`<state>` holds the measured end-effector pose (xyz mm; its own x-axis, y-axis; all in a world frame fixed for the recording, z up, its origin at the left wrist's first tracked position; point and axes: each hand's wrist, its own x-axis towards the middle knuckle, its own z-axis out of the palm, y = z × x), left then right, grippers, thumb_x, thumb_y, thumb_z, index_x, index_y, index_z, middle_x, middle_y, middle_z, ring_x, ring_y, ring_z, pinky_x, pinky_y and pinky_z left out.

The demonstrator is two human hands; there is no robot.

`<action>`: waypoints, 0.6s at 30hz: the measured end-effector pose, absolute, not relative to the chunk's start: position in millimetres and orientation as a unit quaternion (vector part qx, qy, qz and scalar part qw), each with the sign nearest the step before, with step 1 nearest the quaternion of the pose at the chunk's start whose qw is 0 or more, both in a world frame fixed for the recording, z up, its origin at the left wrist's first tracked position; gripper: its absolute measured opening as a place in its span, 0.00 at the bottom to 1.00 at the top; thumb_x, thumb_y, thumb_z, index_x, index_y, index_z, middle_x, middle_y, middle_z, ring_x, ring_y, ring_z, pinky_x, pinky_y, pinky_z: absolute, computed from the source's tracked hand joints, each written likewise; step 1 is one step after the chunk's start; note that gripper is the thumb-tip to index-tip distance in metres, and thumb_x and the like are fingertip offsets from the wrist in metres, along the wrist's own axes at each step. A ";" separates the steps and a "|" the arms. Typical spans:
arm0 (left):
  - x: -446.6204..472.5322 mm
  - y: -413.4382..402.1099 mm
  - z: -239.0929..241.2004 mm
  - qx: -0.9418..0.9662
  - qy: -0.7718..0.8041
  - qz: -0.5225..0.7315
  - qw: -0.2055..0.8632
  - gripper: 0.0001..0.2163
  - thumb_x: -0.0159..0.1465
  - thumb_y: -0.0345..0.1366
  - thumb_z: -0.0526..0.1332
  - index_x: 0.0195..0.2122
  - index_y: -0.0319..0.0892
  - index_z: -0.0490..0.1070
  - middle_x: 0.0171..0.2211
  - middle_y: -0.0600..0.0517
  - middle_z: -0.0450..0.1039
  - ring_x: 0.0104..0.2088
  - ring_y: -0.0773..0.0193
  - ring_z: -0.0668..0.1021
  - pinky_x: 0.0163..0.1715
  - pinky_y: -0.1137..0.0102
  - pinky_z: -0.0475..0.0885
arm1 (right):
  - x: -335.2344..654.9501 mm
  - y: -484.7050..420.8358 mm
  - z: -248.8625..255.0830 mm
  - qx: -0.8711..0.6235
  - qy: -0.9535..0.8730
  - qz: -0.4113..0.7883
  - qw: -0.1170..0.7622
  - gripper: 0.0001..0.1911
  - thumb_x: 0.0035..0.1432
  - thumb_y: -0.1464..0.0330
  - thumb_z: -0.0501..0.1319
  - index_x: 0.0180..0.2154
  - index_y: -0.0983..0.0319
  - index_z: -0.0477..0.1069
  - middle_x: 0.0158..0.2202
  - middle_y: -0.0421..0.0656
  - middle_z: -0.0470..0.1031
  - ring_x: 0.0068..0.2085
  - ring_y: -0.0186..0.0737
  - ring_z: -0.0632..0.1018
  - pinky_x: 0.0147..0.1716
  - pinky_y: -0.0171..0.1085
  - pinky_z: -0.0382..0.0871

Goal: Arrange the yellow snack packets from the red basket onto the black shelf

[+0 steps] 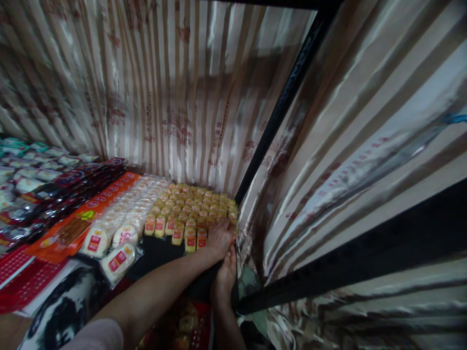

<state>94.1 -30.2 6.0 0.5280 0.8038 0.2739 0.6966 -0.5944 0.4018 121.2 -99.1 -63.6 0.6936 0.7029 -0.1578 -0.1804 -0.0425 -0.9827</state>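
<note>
Landmark: the black post [277, 121], which slants down to the back right corner of the table.
Left hand [221, 237]: at the foot of the black post, lying palm down on the nearest corner of the yellow packets [197, 204]. It is too blurred to tell whether the fingers are spread or pinching a packet.
Right hand [225, 276]: just below the left hand and touching it, also at the foot of the post, by the table's edge. Its grip cannot be told, as the fingers are hidden under the left hand.
Yellow packets: in tight rows just left of the post's foot, standing with red labels forward.
Pale round packs [124, 218]: the next block left of the yellow packets, farther from the post.
Orange packs [83, 218]: left again, well away from the post.
Black cloth [160, 253]: bare patch in front of the rows, left of the post's foot.
Striped curtain [164, 97]: hangs on both sides of the post, glossy with beige and white bands.
</note>
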 end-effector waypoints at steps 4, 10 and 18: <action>89.2 -33.0 8.9 0.873 0.412 0.248 0.084 0.16 0.60 0.28 0.52 0.50 0.40 0.64 0.48 0.44 0.65 0.49 0.56 0.66 0.47 0.62 0.66 | 121.4 -97.3 -64.6 -0.631 -0.200 0.335 0.670 0.36 0.50 0.53 0.49 0.56 0.65 0.56 0.59 0.51 0.58 0.58 0.46 0.61 0.56 0.43 0.54; 45.3 -58.2 10.7 0.780 0.488 0.383 0.085 0.12 0.63 0.30 0.50 0.44 0.44 0.69 0.44 0.48 0.66 0.47 0.62 0.68 0.47 0.67 0.67 | 116.7 -96.2 -61.9 -0.618 -0.207 0.316 0.690 0.32 0.52 0.56 0.49 0.55 0.64 0.57 0.60 0.49 0.56 0.59 0.43 0.60 0.57 0.42 0.53; -11.1 -69.5 -7.6 0.693 0.650 0.298 0.089 0.16 0.62 0.34 0.52 0.52 0.44 0.62 0.46 0.47 0.64 0.47 0.60 0.69 0.42 0.69 0.70 | 102.8 -98.5 -64.0 -0.629 -0.220 0.285 0.689 0.28 0.52 0.56 0.51 0.51 0.63 0.62 0.52 0.49 0.66 0.52 0.42 0.67 0.52 0.41 0.58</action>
